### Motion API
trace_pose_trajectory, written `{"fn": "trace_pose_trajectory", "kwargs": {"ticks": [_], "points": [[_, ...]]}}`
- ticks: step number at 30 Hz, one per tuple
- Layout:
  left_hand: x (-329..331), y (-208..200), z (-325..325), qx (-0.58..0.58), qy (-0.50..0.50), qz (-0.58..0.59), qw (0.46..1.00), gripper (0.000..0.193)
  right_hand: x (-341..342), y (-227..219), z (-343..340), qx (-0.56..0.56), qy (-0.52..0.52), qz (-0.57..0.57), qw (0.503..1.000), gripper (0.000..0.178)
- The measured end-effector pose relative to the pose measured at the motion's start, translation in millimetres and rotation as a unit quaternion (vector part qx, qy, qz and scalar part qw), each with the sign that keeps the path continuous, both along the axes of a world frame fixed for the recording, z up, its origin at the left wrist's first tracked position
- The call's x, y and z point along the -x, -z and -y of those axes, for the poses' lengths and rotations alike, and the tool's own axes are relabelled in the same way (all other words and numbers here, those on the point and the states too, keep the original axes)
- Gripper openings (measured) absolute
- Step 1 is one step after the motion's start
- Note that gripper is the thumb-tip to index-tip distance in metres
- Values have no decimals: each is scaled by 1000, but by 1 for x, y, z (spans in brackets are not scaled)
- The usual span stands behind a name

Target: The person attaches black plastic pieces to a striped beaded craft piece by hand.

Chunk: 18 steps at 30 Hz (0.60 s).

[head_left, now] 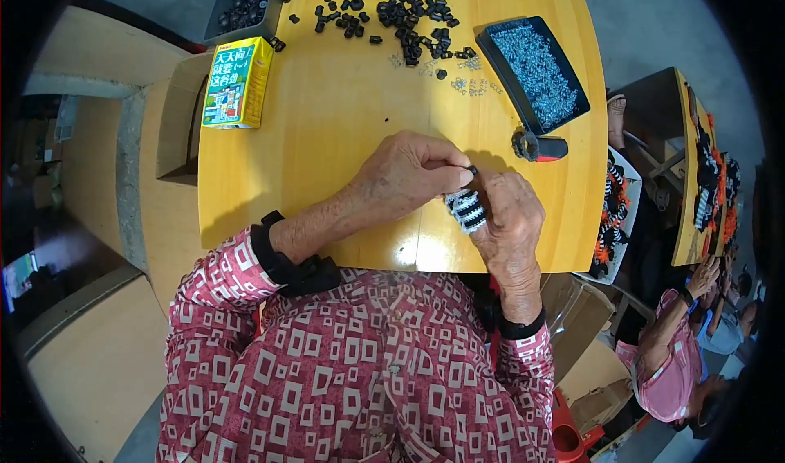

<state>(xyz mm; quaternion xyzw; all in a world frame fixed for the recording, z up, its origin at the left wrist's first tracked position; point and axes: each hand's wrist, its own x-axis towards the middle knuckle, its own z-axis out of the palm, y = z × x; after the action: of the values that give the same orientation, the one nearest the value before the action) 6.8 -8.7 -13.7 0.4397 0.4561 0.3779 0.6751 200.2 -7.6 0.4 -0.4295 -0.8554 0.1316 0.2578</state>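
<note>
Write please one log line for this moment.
left hand: pinches small black ring | right hand: holds black-and-white stack | table: loose black rings, tray of metal parts

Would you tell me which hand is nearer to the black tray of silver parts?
Right. The right hand lies just below the tray, close to its near end. The left hand sits farther left, across bare table.
</note>
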Motion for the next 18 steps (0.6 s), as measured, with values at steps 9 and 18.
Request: {"fn": "trace_pose_trajectory", "kwargs": {"ticks": [9,18], "points": [[3,-5,-2,-13,35,-39,999,21,5,0,-2,-45,-16,-41,998,42],[8,-5,-5,-4,89,-76,993,19,8,0,0,-79,-32,-19,996,38]]}}
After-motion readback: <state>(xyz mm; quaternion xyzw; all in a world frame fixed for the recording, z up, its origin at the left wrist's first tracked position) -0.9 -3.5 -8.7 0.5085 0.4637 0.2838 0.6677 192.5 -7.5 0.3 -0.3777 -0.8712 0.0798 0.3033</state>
